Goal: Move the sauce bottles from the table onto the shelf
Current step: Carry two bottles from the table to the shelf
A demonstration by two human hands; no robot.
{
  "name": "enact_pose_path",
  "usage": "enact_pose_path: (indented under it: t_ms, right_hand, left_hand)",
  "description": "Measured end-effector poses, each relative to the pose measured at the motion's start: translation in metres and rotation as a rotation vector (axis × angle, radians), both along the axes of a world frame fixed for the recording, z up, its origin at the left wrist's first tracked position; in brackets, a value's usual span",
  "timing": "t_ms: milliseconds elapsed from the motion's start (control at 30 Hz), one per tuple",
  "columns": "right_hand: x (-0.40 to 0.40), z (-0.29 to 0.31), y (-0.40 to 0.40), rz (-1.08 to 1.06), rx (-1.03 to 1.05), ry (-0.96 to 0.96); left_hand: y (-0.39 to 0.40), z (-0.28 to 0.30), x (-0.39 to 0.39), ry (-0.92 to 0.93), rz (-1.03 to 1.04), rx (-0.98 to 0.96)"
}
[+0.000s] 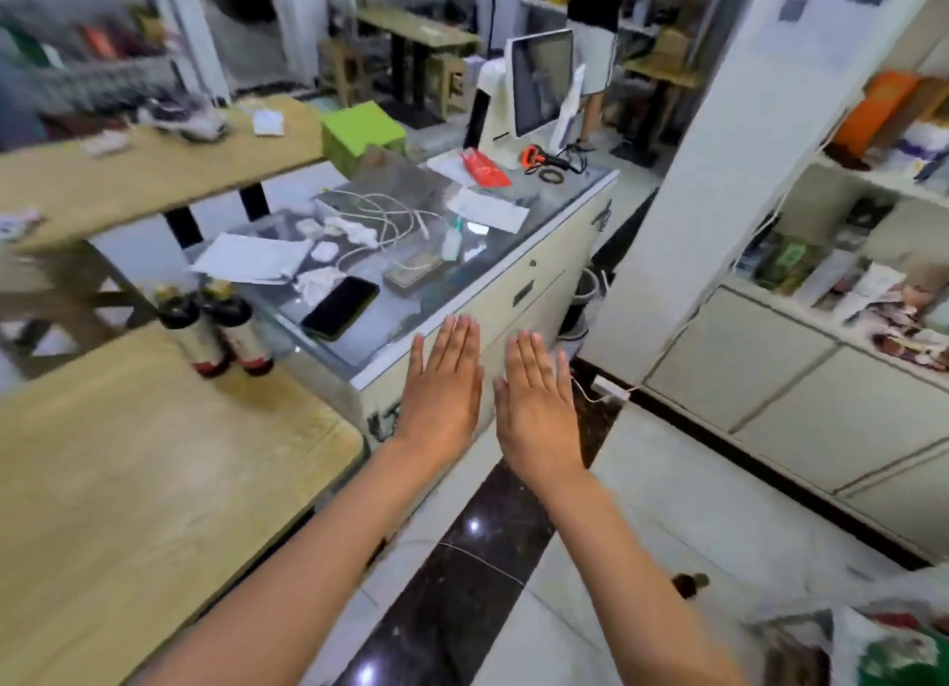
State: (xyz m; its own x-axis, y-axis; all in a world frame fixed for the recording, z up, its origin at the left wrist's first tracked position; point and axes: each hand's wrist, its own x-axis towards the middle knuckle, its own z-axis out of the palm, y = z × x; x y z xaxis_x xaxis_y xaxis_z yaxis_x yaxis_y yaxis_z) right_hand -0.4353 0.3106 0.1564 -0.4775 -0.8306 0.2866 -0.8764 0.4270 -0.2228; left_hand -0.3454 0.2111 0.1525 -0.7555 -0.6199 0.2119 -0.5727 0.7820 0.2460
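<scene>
A pale wood-grain table fills the lower left, beside a glass-topped cream counter. White shelving stands on the right. Two dark sauce bottles, round-shouldered with red bases, stand touching at the table's far corner. The left hand and right hand hover flat, fingers straight and together, holding nothing.
</scene>
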Motion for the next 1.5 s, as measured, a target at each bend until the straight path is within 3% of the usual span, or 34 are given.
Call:
enact_pose_path:
  t_ms: [333, 567, 700, 900, 1033, 1133, 1367, 1500]
  right_hand:
    - [0.156, -0.019, -0.186, 0.332, 0.103, -0.062]
    - [0.209, -0.036, -0.267, 0.469, 0.177, -0.165]
    - [0.205, -0.047, -0.311, 0.495, 0.202, -0.344]
    - [0.182, -0.075, -0.39, 0.427, 0.126, -0.636]
    - [0.161, -0.099, -0.437, 0.4, 0.159, -0.636]
    - [0.159, -0.109, -0.465, 0.344, 0.134, -0.77]
    - [0.16, -0.146, -0.493, 0.259, 0.104, -0.954]
    - [0.155, -0.156, -0.493, 0.259, 0.062, -0.958]
  left_hand:
    - [-0.149, -0.031, 0.181, 0.073, 0.338, 0.091]
    - [-0.215, -0.052, 0.25, 0.209, 0.469, 0.283]
    - [-0.252, -0.067, 0.259, 0.308, 0.499, 0.438]
    - [-0.307, -0.075, 0.253, 0.428, 0.721, 0.57]
    - [-0.357, -0.093, 0.241, 0.521, 0.921, 0.763]
    - [-0.393, -0.103, 0.232, 0.617, 1.036, 0.874]
    - [-0.436, -0.113, 0.217, 0.797, 1.01, 0.987]
    - [-0.445, -0.128, 0.216, 0.708, 0.957, 0.884]
